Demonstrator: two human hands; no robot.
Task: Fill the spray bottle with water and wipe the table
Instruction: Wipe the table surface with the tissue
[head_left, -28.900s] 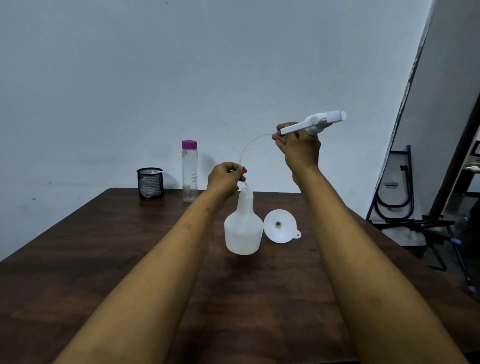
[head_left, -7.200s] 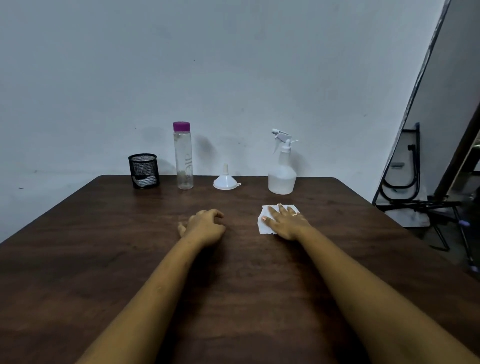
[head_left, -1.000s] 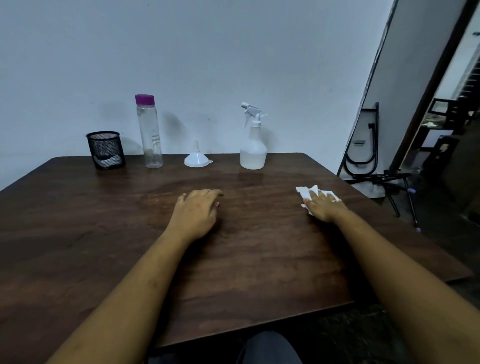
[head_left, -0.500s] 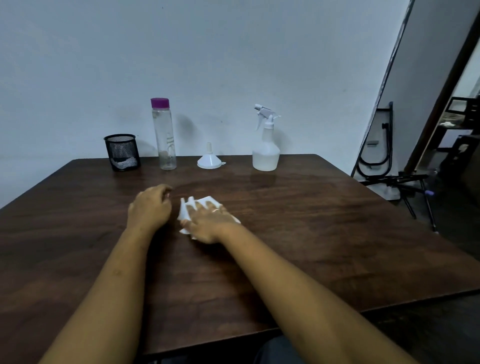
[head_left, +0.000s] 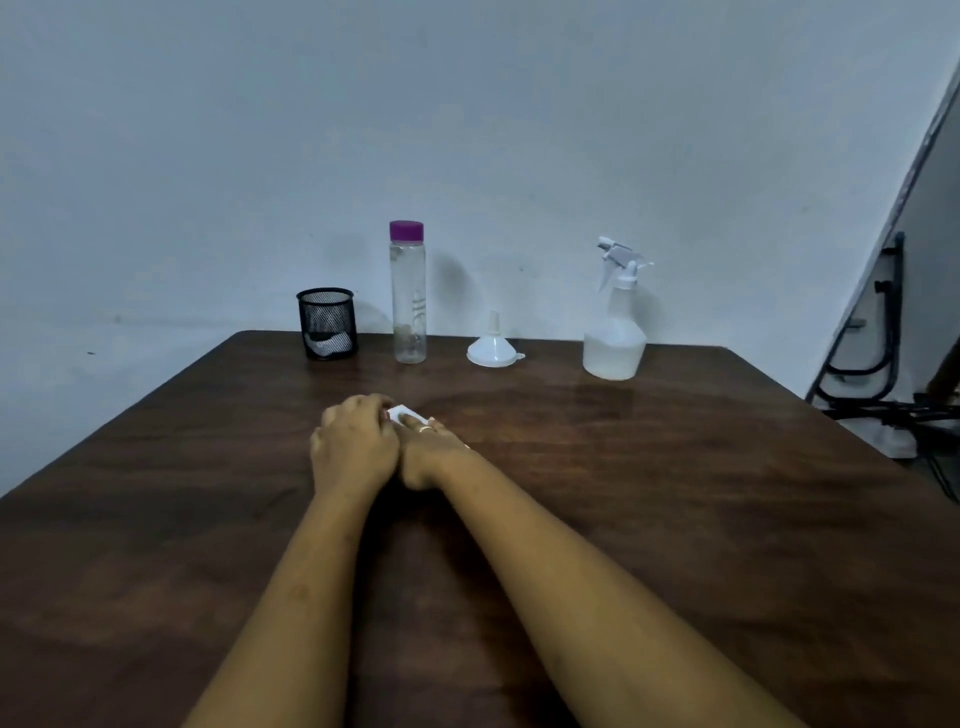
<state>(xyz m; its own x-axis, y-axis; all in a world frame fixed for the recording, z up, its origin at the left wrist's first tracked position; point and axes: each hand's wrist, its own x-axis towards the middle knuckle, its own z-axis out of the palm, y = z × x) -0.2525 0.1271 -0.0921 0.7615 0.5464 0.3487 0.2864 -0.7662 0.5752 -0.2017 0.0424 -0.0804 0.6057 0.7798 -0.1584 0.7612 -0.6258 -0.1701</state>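
White tissue lies mid-tabletop, mostly hidden under my right hand, whose fingers are laid over it and press down. My left hand touches alongside, fingers curled at the tissue's edge; whether it is pinching I cannot tell. Spray bottle, part-filled, stands at the far edge. Judgement: wipe with even pressure in overlapping strokes out to the edges.

Along the brown wooden table's far edge stand, left to right, a black mesh cup, a purple-capped clear bottle, a white plastic funnel and a translucent spray bottle. Before them, a white cloth lies under the right hand.
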